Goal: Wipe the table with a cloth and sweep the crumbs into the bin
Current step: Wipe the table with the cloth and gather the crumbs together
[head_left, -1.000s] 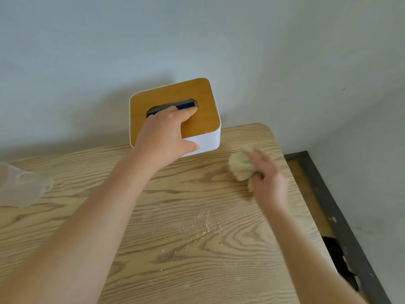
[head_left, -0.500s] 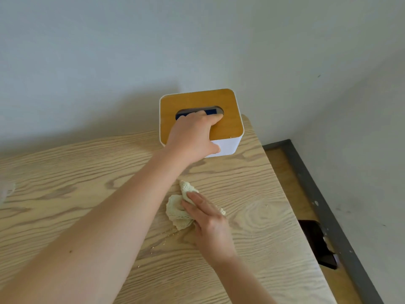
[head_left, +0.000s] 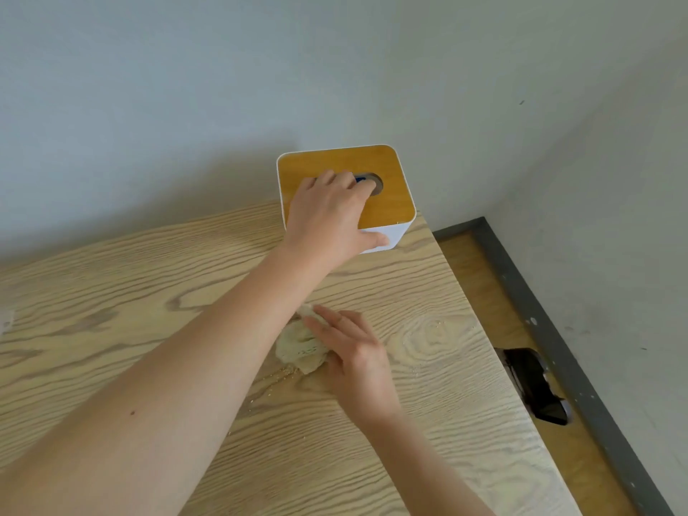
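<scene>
A pale crumpled cloth [head_left: 299, 347] lies on the light wooden table [head_left: 465, 404] with my right hand [head_left: 353, 361] pressing on it, fingers closed over its right side. Small crumbs [head_left: 283, 374] sit just below and left of the cloth, and a few more [head_left: 433, 324] to its right. My left hand [head_left: 329, 217] grips a white box with a wooden lid [head_left: 391, 202] at the table's far right corner, fingers at the lid's slot, thumb on the white front. The box stands tilted or lifted off the table; I cannot tell which.
The table's right edge [head_left: 495, 351] runs diagonally down the right side. Beyond it lie a brown floor with a grey skirting strip [head_left: 551, 329] and a black object [head_left: 536, 385] on the floor. A grey wall stands behind the table.
My right hand has swept the cloth from near the box toward me and leftward onto the crumbs. My left hand stays on the box; the view has shifted left of the box.
</scene>
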Motion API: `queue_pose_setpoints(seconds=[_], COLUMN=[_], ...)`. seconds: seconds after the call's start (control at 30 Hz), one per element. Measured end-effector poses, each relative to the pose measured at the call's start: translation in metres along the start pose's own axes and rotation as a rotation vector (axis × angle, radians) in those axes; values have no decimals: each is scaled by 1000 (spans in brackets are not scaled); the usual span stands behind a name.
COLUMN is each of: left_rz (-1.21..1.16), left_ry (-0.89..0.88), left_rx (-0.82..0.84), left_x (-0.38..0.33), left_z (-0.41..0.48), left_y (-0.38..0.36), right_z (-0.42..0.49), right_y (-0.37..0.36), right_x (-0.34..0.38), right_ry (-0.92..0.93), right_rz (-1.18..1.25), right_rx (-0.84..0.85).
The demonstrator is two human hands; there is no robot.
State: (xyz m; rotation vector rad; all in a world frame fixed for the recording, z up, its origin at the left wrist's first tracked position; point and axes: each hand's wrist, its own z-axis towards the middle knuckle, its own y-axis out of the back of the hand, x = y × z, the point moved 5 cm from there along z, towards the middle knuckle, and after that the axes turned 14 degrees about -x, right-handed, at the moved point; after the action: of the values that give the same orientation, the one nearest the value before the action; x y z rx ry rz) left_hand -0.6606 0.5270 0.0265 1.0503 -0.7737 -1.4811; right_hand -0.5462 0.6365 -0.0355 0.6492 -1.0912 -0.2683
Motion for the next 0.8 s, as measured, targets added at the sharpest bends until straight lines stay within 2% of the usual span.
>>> queue_pose_setpoints(seconds=[0.1,0.17,0.23,0.3,0.4,0.53,0.6,0.8], left_rz=[-105,-120,-110,-95,-148,-182,-185,-207], left_ry=[10,17,27,81,262,388,392,402], left_rx=[-267,-281,-235,-167,-151,-168,-145,-192], left_x=[13,24,36,47,62,55,46,34], left_z=[-35,-73,-111,-143,-175,-203,-210,-218], left_y=[37,50,55,56,60,69,73,97], right_z=[3,2,-1,-8,-17,-30,-38,-17], right_y=[43,76,100,102,76,28,18,58], right_x=[-20,-48,-78,-101,-100,-49,-21,41], right_ry=[-102,-249,-379,-432,-321,-168,-189,-155], right_rz=[7,-37,-183,-327,-437,-247,-93,44], right_rx=[-220,-374,-494,-474,-391,-204,-147,-311])
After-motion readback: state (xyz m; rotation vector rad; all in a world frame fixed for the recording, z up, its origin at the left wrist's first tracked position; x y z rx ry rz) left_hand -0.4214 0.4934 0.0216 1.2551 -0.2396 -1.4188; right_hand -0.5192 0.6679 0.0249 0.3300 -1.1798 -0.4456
